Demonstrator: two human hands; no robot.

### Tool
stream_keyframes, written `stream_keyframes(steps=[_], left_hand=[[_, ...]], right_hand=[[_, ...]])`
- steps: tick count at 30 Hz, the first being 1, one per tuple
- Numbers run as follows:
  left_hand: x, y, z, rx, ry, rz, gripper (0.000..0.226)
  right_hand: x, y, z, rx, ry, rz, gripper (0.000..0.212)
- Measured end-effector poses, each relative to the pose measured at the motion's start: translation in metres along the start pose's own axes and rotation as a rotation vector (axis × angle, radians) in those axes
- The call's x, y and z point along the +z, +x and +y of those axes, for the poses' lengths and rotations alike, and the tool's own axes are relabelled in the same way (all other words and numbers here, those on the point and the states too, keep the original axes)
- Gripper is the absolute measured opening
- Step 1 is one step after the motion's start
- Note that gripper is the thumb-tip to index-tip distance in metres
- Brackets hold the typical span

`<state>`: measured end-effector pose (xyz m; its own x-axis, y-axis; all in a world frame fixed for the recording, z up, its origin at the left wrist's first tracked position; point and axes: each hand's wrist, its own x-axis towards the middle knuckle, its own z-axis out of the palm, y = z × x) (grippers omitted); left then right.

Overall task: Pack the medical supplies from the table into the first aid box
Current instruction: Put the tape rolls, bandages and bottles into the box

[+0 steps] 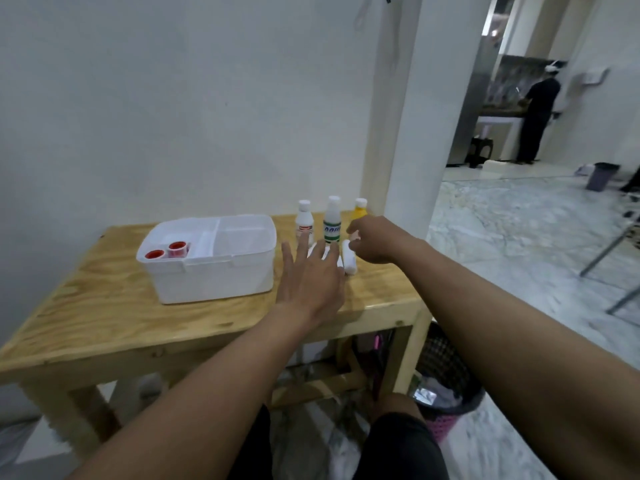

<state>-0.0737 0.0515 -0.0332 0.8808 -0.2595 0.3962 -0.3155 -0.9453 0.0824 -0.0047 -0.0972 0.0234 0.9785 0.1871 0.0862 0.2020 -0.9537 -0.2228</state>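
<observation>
My left hand, fingers spread and empty, hovers over white rolls on the table. My right hand, loosely curled, grasps nothing, beside three upright bottles. The box, left, holds two red-capped jars.

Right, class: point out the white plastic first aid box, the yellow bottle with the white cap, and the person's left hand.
white plastic first aid box (211, 277): head view, on its front wall.
yellow bottle with the white cap (359, 213): head view, on its yellow body.
left hand (311, 277): head view, on its back.
</observation>
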Motion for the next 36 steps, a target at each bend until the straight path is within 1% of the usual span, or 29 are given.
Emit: stream_keyframes(steps=[4, 8, 10, 14, 19, 22, 24, 28, 34, 36], left_hand=[[0.017, 0.014, 0.007, 0.007, 0.07, -0.046, 0.054], [0.028, 0.022, 0.01, -0.007, 0.123, -0.094, 0.047], [0.032, 0.023, 0.01, -0.014, 0.145, -0.102, 0.042], [0.035, 0.026, 0.012, -0.035, 0.139, -0.076, 0.034], [0.035, 0.035, 0.019, -0.072, 0.158, 0.01, 0.024], [0.031, 0.043, 0.026, -0.131, 0.173, 0.021, 0.017], [0.03, 0.048, 0.03, -0.176, 0.149, 0.015, 0.015], [0.031, 0.051, 0.034, -0.234, 0.062, 0.008, 0.018], [0.012, 0.051, 0.033, -0.276, -0.068, 0.055, 0.013], [-0.003, 0.052, 0.027, -0.3, -0.111, 0.083, 0.015]], right_hand=[[0.022, 0.008, 0.015, 0.004, 0.002, -0.011, 0.042], [0.036, 0.016, 0.025, -0.014, 0.053, -0.002, 0.039], [0.039, 0.02, 0.028, -0.042, 0.066, -0.023, 0.036], [0.04, 0.024, 0.034, -0.046, 0.1, -0.063, 0.032], [0.038, 0.02, 0.039, -0.008, 0.159, -0.048, 0.019], [0.037, 0.017, 0.042, 0.004, 0.173, -0.047, 0.012], [0.035, 0.014, 0.045, 0.013, 0.166, -0.058, 0.01], [0.029, 0.007, 0.049, 0.029, 0.161, -0.048, 0.008], [0.005, -0.002, 0.046, 0.032, 0.212, 0.019, 0.009], [-0.005, -0.004, 0.039, 0.036, 0.237, 0.038, 0.011]])
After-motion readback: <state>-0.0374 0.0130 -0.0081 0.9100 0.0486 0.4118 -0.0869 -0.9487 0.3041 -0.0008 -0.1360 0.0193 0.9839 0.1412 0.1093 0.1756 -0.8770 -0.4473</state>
